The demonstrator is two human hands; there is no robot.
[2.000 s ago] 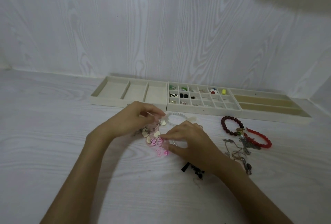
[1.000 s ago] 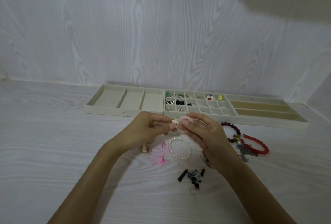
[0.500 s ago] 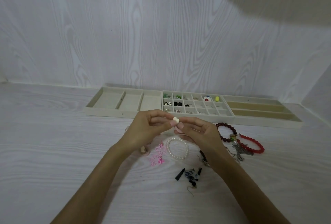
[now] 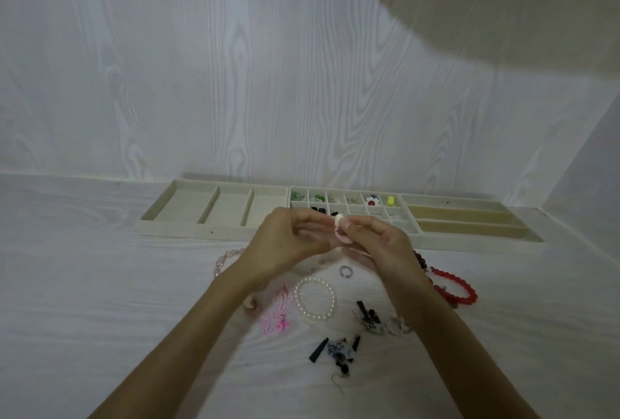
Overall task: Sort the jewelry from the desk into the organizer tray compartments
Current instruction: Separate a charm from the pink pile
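The left hand and the right hand pinch together one small cream heart-shaped earring above the desk, and they should carry it level toward 12 o'clock into a free cell of the beige grid tray.

Desk count, jewelry and trays

Trays: three. Bead bracelets: four – pearl, red, dark red, pale pink. Ring: one. Hands: two.
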